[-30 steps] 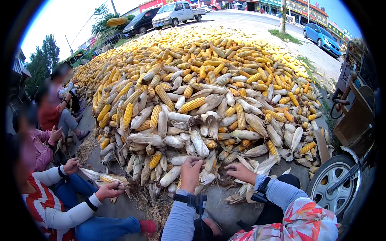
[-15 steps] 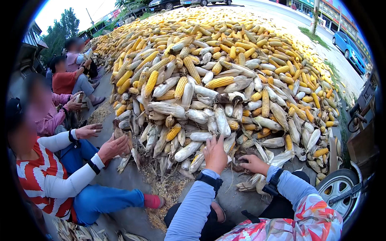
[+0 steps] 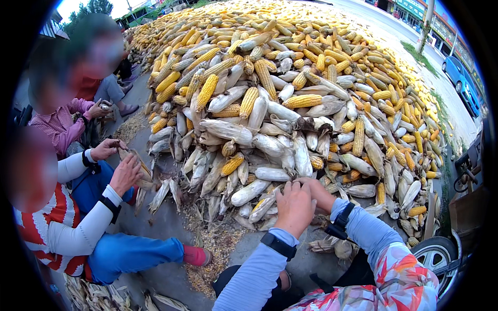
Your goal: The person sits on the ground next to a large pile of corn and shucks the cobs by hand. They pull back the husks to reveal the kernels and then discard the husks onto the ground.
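Note:
At the near edge of a big heap of corn cobs (image 3: 267, 78), my two hands meet, their backs toward me. My left hand (image 3: 294, 208) has its fingers bent forward, and their tips are hidden behind the hand. Just beyond it and to its right, my right hand (image 3: 317, 194) curls its fingers in against the left. Whatever lies between them is hidden. A husk-covered ear (image 3: 301, 155) points down at my fingers. Left of them lie a pale husked ear (image 3: 250, 193) and a partly peeled cob (image 3: 263, 206).
On my left a seated person in a red-and-white top (image 3: 67, 233) holds a husk-covered ear (image 3: 139, 168); others sit farther back. Loose kernels (image 3: 210, 254) and stripped husks (image 3: 98, 295) litter the ground. A wheeled cart (image 3: 437, 259) stands at right.
My hands, apart before, have come together; the right moved left toward the left hand, which shifted right and down. The neighbour's hands have closed in on an ear. The view has shifted slightly.

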A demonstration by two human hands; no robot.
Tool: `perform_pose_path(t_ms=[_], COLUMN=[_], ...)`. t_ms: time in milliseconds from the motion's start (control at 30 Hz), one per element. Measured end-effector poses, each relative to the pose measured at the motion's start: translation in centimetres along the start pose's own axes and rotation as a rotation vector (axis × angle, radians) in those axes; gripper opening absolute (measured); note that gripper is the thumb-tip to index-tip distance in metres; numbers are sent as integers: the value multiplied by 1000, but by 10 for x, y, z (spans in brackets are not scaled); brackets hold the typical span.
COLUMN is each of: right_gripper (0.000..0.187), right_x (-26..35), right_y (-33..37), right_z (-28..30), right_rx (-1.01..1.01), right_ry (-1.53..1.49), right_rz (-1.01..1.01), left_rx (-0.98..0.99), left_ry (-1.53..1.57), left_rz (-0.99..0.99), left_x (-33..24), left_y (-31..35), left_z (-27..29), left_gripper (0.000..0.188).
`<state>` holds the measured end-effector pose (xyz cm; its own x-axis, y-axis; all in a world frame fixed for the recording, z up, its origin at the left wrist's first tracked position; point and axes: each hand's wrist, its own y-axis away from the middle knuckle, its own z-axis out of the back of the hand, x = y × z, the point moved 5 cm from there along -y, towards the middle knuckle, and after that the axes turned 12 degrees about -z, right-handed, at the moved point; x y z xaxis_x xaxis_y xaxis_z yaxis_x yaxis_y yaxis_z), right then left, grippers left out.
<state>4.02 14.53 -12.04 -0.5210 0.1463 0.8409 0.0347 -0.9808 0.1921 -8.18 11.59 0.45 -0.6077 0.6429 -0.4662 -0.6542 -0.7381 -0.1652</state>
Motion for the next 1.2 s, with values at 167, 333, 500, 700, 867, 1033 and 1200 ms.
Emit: perform_pose_path(t_ms=[167,333,500,700,867,1033,1200], right_gripper=[34,36,30,28,23,29,32], right_x=[28,76,151,160,139,137,115], right_y=[-59,-114,-146,-180,-199,-203,-210], right_z=[-39,-97,-136,-157,-174,-186,-179], right_rx=[-13,-87,-64,-171,-295,-134,-193], right_ry=[-12,263,575,826,1172,1251,1285], right_rz=[312,778,813,746,669,527,481], left_rx=[-166,-482,-619,-673,-680,-695,-718], left_ry=[49,134,185,257,291,330,348], left_rz=[72,11,-20,-33,-24,-25,-45], left_x=[25,36,51,65,73,80,76], left_y=[-3,-5,-2,0,0,1,2], left_z=[24,58,76,81,85,83,86], left_gripper=[41,39,34,33,32,32,31])
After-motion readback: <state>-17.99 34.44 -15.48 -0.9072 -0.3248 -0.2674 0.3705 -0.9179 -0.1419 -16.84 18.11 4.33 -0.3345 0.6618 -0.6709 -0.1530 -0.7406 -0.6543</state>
